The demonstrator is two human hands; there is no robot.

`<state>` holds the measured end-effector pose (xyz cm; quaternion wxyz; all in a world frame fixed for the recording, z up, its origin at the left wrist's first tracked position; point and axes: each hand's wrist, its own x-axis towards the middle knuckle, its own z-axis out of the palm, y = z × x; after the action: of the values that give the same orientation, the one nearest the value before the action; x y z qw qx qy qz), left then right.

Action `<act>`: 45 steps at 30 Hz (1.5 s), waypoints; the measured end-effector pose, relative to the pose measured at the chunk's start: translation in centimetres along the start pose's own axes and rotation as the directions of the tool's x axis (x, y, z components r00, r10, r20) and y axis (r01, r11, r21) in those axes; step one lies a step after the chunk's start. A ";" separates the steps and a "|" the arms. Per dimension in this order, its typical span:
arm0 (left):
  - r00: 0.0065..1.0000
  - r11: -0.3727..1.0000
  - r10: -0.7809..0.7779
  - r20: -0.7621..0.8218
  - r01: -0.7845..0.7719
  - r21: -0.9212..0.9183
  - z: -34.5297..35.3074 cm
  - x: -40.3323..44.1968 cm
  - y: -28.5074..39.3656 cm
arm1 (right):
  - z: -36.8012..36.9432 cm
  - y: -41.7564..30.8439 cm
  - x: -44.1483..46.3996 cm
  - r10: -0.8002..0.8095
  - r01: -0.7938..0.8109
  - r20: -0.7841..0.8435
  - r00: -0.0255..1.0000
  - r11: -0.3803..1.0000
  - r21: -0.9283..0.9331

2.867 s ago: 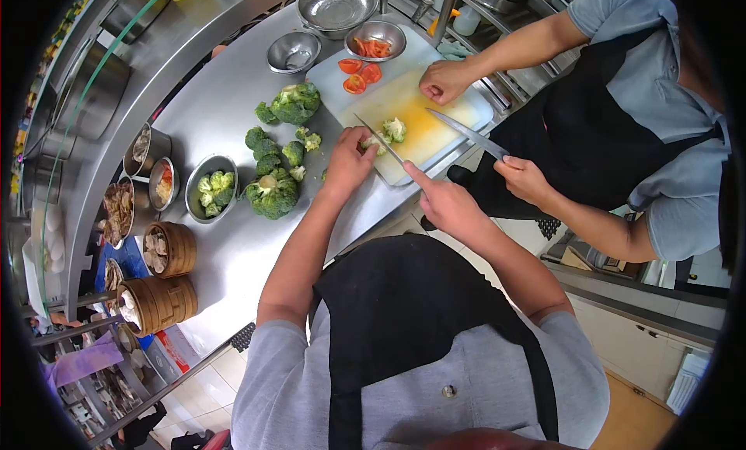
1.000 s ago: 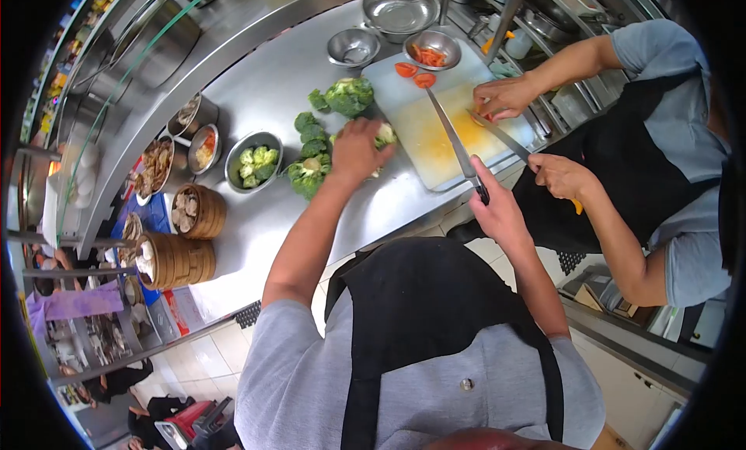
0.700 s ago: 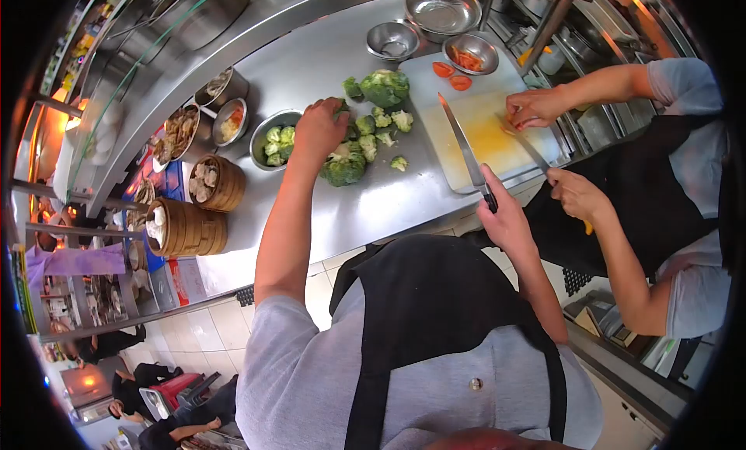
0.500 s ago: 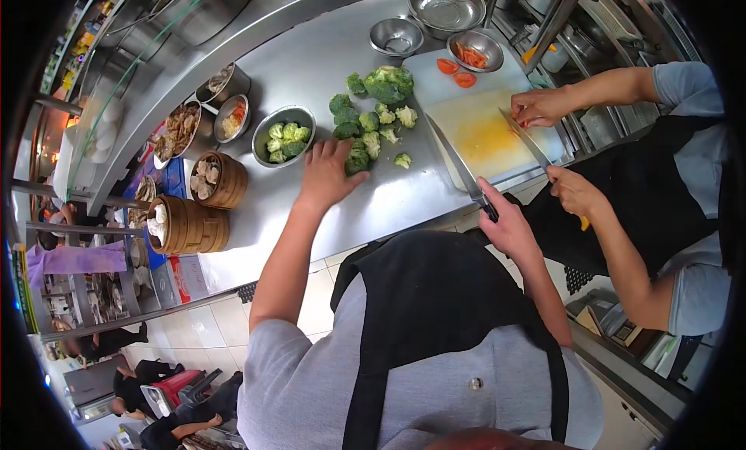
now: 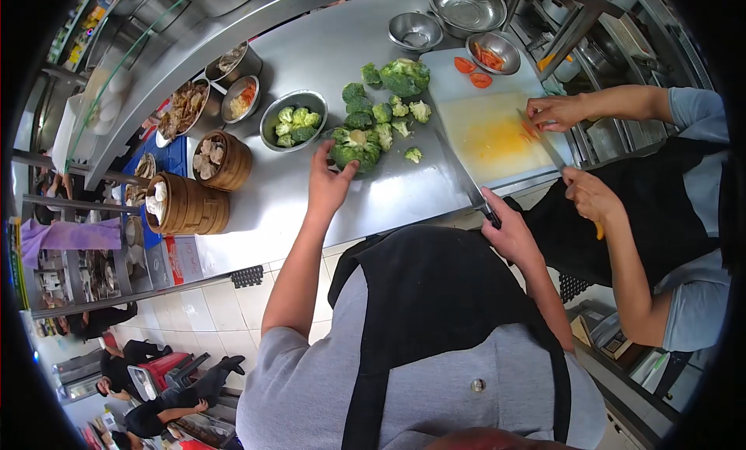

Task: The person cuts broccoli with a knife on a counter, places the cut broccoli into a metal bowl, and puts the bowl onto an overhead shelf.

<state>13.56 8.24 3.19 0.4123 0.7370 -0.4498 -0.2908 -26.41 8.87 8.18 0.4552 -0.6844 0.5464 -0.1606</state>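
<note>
My left hand (image 5: pixel 330 184) has its thumb and fingers spread at the near left side of a large broccoli head (image 5: pixel 356 148) on the steel counter. Several cut florets (image 5: pixel 399 108) lie to the right of that head, and another big broccoli head (image 5: pixel 406 77) sits farther back. Left of them stands a steel bowl (image 5: pixel 294 121) holding green florets. My right hand (image 5: pixel 509 226) is closed around the black handle of a knife (image 5: pixel 464 174), whose blade points away from me beside the cutting board's left edge.
A co-worker's hands (image 5: pixel 556 113) cut something orange-red on the white board (image 5: pixel 489 151) at the right. Tomato pieces (image 5: pixel 479 79) and steel bowls (image 5: pixel 416 32) are behind. Bamboo steamers (image 5: pixel 190 205) and food containers (image 5: pixel 241 99) stand at the left.
My left hand left the board, passed over the broccoli toward the bowl, and came back to the large head. The knife moved off the board's middle in my right hand. The view shifted.
</note>
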 end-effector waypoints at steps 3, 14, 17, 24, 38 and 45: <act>0.998 0.998 0.057 -0.011 -0.057 -0.008 0.7 -0.4 0.8 | -0.1 0.3 -0.3 -0.002 0.002 -0.007 1.000 0.999 0.048; 0.955 0.915 0.295 -0.015 -0.279 0.291 1.7 0.9 -0.9 | 1.6 5.5 -1.6 -0.102 0.102 -0.012 0.995 0.982 0.159; 0.955 0.936 0.286 0.072 -0.295 0.193 0.6 0.7 -1.5 | -0.8 1.1 -2.4 0.161 -0.205 0.166 0.973 0.933 0.297; 0.927 0.935 0.199 0.318 -0.277 0.223 -1.9 0.9 0.6 | -4.1 -4.4 -0.4 0.224 -0.199 0.138 0.965 0.277 0.940; 0.943 0.973 0.226 0.245 -0.206 -0.107 -0.5 0.9 1.0 | -2.5 -3.8 -0.7 0.031 -0.049 0.113 0.993 0.985 0.164; 0.907 0.932 0.278 0.317 -0.174 -0.317 5.9 1.1 5.4 | -5.6 -6.7 -4.7 -0.084 0.101 0.076 0.994 0.958 -0.267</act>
<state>7.06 3.82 4.89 0.4557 0.5479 -0.5541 -0.4302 -28.04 10.50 17.81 0.3668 -0.7697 0.5157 -0.0839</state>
